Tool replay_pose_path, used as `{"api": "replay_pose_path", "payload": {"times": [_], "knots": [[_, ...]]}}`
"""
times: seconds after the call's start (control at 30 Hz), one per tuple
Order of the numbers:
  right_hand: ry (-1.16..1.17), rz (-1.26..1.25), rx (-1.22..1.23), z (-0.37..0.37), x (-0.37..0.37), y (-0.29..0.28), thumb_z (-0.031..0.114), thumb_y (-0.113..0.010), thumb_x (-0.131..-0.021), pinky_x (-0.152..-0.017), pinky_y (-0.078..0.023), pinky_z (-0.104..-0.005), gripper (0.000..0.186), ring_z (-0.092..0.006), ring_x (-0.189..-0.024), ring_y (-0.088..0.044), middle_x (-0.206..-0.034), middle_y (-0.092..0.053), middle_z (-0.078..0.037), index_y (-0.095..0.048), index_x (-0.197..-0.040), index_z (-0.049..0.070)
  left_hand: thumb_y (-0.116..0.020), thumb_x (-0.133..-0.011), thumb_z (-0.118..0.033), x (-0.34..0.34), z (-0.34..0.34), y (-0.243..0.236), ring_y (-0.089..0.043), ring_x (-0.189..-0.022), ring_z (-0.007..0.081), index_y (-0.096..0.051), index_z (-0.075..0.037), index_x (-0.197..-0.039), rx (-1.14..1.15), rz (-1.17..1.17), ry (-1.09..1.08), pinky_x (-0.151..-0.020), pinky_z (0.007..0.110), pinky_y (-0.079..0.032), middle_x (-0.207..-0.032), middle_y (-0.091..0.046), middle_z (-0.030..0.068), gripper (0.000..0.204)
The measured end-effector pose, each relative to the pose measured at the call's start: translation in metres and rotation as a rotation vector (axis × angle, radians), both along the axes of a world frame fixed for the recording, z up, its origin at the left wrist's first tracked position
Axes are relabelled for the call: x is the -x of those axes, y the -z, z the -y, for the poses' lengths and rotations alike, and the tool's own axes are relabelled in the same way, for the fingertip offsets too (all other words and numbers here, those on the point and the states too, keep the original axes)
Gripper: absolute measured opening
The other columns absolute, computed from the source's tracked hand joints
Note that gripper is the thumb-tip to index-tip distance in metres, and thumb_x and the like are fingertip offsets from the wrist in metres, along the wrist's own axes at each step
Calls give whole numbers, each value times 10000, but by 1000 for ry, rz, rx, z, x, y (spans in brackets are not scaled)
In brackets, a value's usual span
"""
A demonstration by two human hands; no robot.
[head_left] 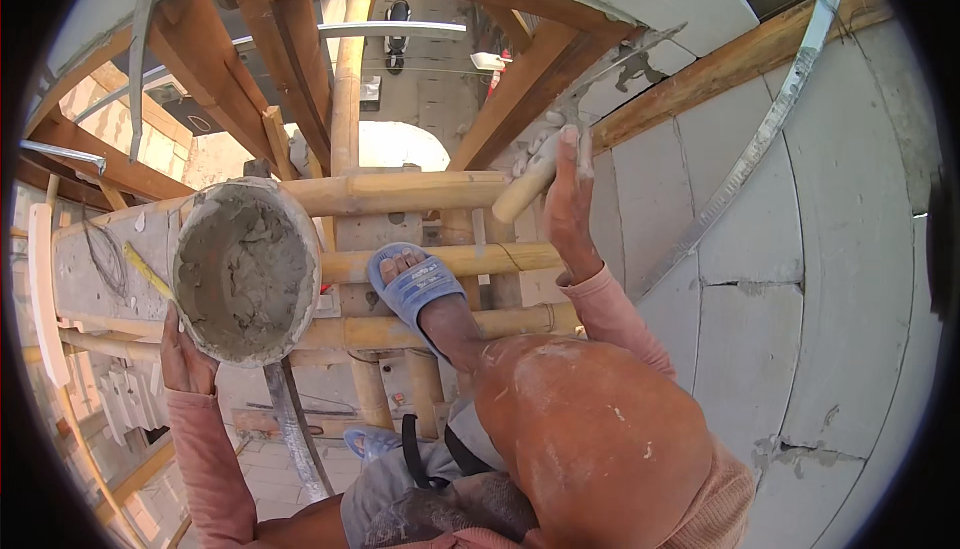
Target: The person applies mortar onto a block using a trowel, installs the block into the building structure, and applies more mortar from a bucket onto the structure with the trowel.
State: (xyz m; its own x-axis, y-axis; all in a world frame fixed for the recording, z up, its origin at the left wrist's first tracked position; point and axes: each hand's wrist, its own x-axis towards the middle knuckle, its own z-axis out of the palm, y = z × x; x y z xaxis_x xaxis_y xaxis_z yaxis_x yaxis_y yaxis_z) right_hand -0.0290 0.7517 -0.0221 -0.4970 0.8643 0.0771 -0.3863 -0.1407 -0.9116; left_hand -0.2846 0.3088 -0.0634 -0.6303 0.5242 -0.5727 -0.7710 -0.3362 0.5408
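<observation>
A round bucket (247, 271) of wet grey mortar is at the left, its rim and inner wall smeared with it. My left hand (188, 354) grips the bucket's lower left side; some of its fingers are hidden behind it. My right hand (572, 194), grey with mortar at the fingertips, is up against the block wall beside the brown frame. It is closed around a tool with a pale, round wooden handle (524, 189). The tool's working end is hidden by the hand, so its kind does not show.
Bamboo poles (440, 263) form the scaffold under my slippered foot (415, 279), with gaps to the ground far below. On the right rises the grey block wall (745, 334), a metal strip (755, 149) against it. Brown wooden framing (285, 59) stands ahead.
</observation>
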Motion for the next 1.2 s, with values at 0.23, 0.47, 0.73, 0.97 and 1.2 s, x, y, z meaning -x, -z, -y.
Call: {"api": "replay_pose_path", "payload": {"times": [0.23, 0.47, 0.73, 0.97, 1.2], "knots": [[-308, 733, -807, 4, -22, -24, 240, -573, -1016, -703, -493, -343, 307, -232, -733, -620, -778, -586, -101, -625, -1162, -25, -501, -1069, -289, 28, -11, 37, -601, -1237, 278, -467, 4, -1444, -3, -188, -17, -1054, 419, -509, -1400, -581, 151, 476], [-307, 553, -1696, 23, 24, -46, 89, -752, -793, -699, -515, -409, 386, -311, -720, -623, -966, -584, -120, -645, -1156, 9, -521, -1062, -226, 17, -14, 24, -631, -1192, 246, -474, 21, -1425, 112, -322, -60, -1012, 381, -541, -1361, -603, 147, 442], [-592, 1085, -1689, 42, 46, -72, 189, -787, -802, -730, -525, -421, 346, -283, -925, -640, -958, -560, -102, -656, -1087, 45, -572, -1044, -354, -5, -67, -13, -633, -1083, 166, -542, -20, -1348, 57, -365, -59, -950, 324, -543, -1231, -633, 88, 452], [-817, 867, -2042, 63, 79, -82, 279, -737, -856, -716, -533, -435, 321, -311, -869, -666, -963, -667, -118, -698, -1077, 50, -560, -1045, -385, -16, -65, -10, -588, -1093, 124, -560, -18, -1328, 195, -431, -75, -946, 285, -502, -1184, -629, 67, 463], [-1270, 1036, -1806, 98, 106, -88, 371, -684, -894, -700, -541, -474, 362, -391, -767, -691, -862, -695, -164, -705, -1012, 29, -509, -1051, -436, -32, -80, -23, -570, -1034, 147, -577, 5, -1288, 418, -760, -20, -945, 293, -467, -1111, -624, 70, 505]]}}
